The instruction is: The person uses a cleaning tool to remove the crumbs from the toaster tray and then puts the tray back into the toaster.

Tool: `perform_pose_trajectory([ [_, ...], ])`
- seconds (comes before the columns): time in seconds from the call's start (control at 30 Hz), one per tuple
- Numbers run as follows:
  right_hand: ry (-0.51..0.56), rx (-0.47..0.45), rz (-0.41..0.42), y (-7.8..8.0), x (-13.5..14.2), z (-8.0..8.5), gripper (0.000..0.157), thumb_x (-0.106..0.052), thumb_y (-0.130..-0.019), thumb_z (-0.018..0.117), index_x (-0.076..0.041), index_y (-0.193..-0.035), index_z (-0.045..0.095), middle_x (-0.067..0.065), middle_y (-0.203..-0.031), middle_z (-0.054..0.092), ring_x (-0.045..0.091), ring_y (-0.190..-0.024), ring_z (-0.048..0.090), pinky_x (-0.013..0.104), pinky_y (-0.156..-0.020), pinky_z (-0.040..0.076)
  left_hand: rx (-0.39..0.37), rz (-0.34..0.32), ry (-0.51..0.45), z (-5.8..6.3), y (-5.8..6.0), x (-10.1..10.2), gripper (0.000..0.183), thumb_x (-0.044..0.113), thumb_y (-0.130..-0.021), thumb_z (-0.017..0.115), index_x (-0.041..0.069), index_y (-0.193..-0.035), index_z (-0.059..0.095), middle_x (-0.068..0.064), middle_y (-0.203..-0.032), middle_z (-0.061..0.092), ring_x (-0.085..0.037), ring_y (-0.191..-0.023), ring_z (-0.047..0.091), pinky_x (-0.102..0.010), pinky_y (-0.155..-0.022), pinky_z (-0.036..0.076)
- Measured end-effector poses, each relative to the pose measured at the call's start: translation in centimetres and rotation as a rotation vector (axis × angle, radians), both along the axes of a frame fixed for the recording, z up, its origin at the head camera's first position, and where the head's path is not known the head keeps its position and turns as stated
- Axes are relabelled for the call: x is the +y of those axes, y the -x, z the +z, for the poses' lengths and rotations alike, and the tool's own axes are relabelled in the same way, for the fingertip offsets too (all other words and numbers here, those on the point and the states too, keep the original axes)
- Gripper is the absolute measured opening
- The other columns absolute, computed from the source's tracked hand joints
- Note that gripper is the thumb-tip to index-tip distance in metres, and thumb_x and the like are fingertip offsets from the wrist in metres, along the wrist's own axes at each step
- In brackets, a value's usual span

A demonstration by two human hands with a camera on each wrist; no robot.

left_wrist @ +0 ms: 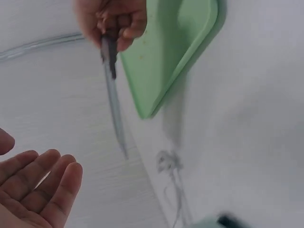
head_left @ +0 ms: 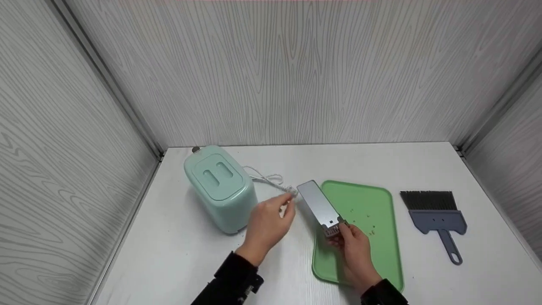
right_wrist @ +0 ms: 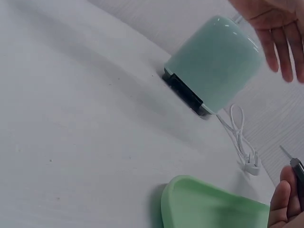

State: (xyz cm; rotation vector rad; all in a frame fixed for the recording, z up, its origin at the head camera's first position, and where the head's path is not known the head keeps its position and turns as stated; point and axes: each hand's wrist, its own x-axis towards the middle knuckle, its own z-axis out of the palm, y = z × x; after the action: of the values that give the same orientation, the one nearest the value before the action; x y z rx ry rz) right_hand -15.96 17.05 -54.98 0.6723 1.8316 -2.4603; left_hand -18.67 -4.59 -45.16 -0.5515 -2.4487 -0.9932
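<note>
My right hand (head_left: pixel 358 252) grips one end of a flat silver metal crumb tray (head_left: pixel 318 204), thumb on top, holding it tilted above the left edge of a green tray (head_left: pixel 360 192). In the left wrist view the crumb tray (left_wrist: pixel 114 104) appears edge-on as a thin strip, its dark end in the fingers. My left hand (head_left: pixel 269 220) is raised between the toaster and the crumb tray; its fingers (left_wrist: pixel 61 185) are loosely extended and hold nothing. To its left stands a mint-green toaster (head_left: pixel 230 207) with its lid (head_left: pixel 216 176) on.
Small brown crumbs (head_left: pixel 372 232) lie scattered on the green tray. A white cord with a plug (right_wrist: pixel 252 164) trails behind the toaster. A dark grey hand brush (head_left: pixel 438 220) with black bristles lies to the right. Wood-grain panels (head_left: pixel 296 76) surround the white table (head_left: pixel 169 262).
</note>
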Motion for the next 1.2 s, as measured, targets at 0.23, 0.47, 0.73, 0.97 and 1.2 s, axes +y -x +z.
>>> perform_pose_trajectory([
  [0.23,0.0,-0.029,0.036,-0.3,-0.6,-0.2,0.029,-0.017,-0.11,0.049,0.008,-0.126,0.052,0.011,-0.102,0.069,0.016,-0.082,0.065,0.028,-0.072,0.058,0.107,0.186,0.024,2.8,3.0,-6.6,0.032,0.007,-0.097,0.064,-0.001,-0.127,0.069,-0.019,-0.13,0.069,-0.04,-0.129,0.06,-0.052,-0.108,0.05],
  [0.47,-0.005,-0.031,0.076,-0.9,-1.7,-0.9,0.032,-0.016,-0.111,0.048,0.011,-0.127,0.051,0.014,-0.103,0.069,0.017,-0.081,0.064,0.028,-0.071,0.058,-0.29,0.387,0.01,1.1,5.4,-11.7,0.055,0.026,-0.106,0.053,-0.001,-0.153,0.044,-0.027,-0.167,0.021,-0.057,-0.153,0.003,-0.072,-0.121,0.011],
  [0.73,0.006,-0.036,0.134,-1.5,-2.9,-1.6,0.033,-0.017,-0.111,0.048,0.012,-0.128,0.049,0.015,-0.107,0.068,0.017,-0.083,0.065,0.029,-0.07,0.058,-0.535,0.43,-0.153,-1.2,6.0,-12.8,0.064,0.035,-0.111,0.037,0.006,-0.165,0.018,-0.019,-0.17,-0.02,-0.056,-0.152,-0.01,-0.073,-0.12,0.01],
  [0.97,-0.03,0.023,0.198,-2.1,-3.4,-2.1,0.032,-0.014,-0.111,0.047,0.015,-0.124,0.05,0.012,-0.099,0.069,0.015,-0.08,0.067,0.028,-0.069,0.059,-0.541,0.422,-0.276,-1.7,6.6,-12.4,0.059,0.031,-0.112,0.03,0.012,-0.166,0.016,-0.01,-0.168,-0.029,-0.046,-0.156,-0.004,-0.065,-0.123,0.015],
  [1.2,0.006,0.02,0.232,-2.6,-3.9,-2.2,0.029,-0.013,-0.11,0.048,0.014,-0.121,0.051,0.012,-0.098,0.07,0.016,-0.081,0.069,0.029,-0.072,0.06,-0.541,0.427,-0.285,-1.7,6.5,-12.3,0.058,0.029,-0.112,0.028,0.013,-0.166,0.016,-0.01,-0.168,-0.029,-0.045,-0.157,-0.004,-0.063,-0.124,0.015],
])
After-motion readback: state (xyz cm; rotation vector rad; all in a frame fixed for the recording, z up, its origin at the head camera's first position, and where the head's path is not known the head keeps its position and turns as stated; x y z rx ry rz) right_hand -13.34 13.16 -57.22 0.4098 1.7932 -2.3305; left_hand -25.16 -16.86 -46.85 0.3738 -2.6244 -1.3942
